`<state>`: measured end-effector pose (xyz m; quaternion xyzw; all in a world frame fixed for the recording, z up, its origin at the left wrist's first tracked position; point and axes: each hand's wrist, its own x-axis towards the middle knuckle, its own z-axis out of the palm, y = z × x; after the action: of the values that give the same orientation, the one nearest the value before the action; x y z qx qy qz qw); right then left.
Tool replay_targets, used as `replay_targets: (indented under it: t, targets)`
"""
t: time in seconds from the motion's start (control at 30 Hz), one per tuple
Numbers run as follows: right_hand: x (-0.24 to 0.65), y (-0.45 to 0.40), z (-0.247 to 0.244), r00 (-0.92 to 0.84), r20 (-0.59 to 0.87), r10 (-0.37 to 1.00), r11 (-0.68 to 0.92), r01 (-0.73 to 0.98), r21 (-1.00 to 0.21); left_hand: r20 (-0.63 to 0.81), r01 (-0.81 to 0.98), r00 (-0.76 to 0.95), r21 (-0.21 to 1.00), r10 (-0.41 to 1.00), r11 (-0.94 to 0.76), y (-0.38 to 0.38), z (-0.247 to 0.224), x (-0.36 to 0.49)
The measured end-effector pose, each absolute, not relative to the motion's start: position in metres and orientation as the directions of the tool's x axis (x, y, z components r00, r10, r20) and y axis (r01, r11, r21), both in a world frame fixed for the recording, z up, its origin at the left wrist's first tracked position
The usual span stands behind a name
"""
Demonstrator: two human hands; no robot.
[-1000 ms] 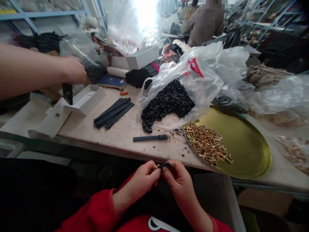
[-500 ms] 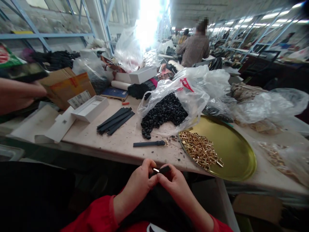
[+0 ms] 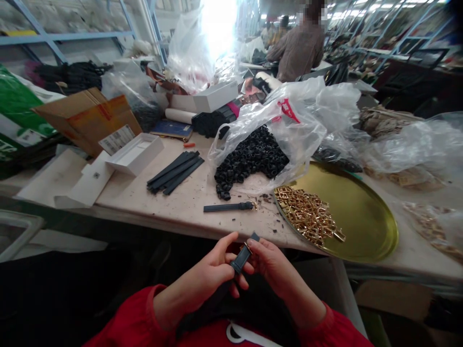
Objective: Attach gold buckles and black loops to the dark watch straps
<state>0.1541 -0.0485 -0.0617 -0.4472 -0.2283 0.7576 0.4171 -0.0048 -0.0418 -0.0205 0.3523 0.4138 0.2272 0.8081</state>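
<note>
Between my hands, just below the table's front edge, is a dark watch strap (image 3: 240, 261) with a gold buckle. My left hand (image 3: 208, 270) grips it from the left, thumb on its lower end and fingers partly behind. My right hand (image 3: 271, 258) pinches the upper end by the buckle. On the table ahead lies another dark strap with a gold buckle (image 3: 227, 207). Several flat dark strap pieces (image 3: 175, 173) are stacked to its left. Behind it, small black loops (image 3: 249, 156) spill from a clear plastic bag (image 3: 307, 130). Gold buckles (image 3: 307, 214) are heaped on a round gold tray (image 3: 365, 217).
An open white box (image 3: 139, 156) and a cardboard box (image 3: 90, 120) stand at the left. A blue book (image 3: 171, 129) and a small orange piece (image 3: 189, 144) lie farther back. More plastic bags (image 3: 408, 149) sit at the right. Another person (image 3: 300, 48) is in the background.
My hands have turned the strap upright, so its face and gold buckle now show. My left fingers have loosened and spread somewhat. Another person's arm at the left has gone from view.
</note>
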Motion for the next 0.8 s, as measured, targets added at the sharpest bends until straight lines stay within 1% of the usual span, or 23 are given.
replay_targets:
  t: [0.13, 0.27, 0.37, 0.53, 0.63, 0.7, 0.8]
  targets:
    - [0.155, -0.044, -0.068, -0.202, -0.522, 0.829, -0.559, -0.353, -0.750, -0.562, -0.088, 0.541, 0.703, 0.626, 0.706, -0.035, -0.021, -0.005]
    - [0.157, -0.041, -0.074, -0.170, -0.522, 0.836, -0.548, -0.314, -0.775, -0.590, -0.085, 0.527, 0.679, 0.611, 0.729, -0.030, -0.020, -0.004]
    - [0.157, -0.039, -0.075, -0.147, -0.517, 0.843, -0.536, -0.294, -0.791, -0.592, -0.067, 0.524, 0.688, 0.612, 0.723, -0.028, -0.022, -0.005]
    - [0.153, -0.038, -0.073, -0.139, -0.490, 0.861, -0.509, -0.269, -0.818, -0.561, -0.019, 0.536, 0.739, 0.631, 0.674, -0.025, -0.028, -0.002]
    - [0.146, -0.041, -0.069, -0.125, -0.405, 0.906, -0.422, -0.186, -0.887, -0.509, 0.043, 0.551, 0.808, 0.661, 0.587, -0.023, -0.029, 0.001]
    - [0.144, -0.041, -0.065, -0.089, -0.321, 0.943, -0.328, -0.082, -0.941, -0.473, 0.085, 0.539, 0.854, 0.698, 0.513, -0.019, -0.030, 0.005]
    - [0.155, -0.029, -0.054, -0.054, -0.202, 0.978, -0.197, 0.089, -0.976, -0.429, 0.110, 0.496, 0.894, 0.755, 0.435, -0.008, -0.030, 0.009]
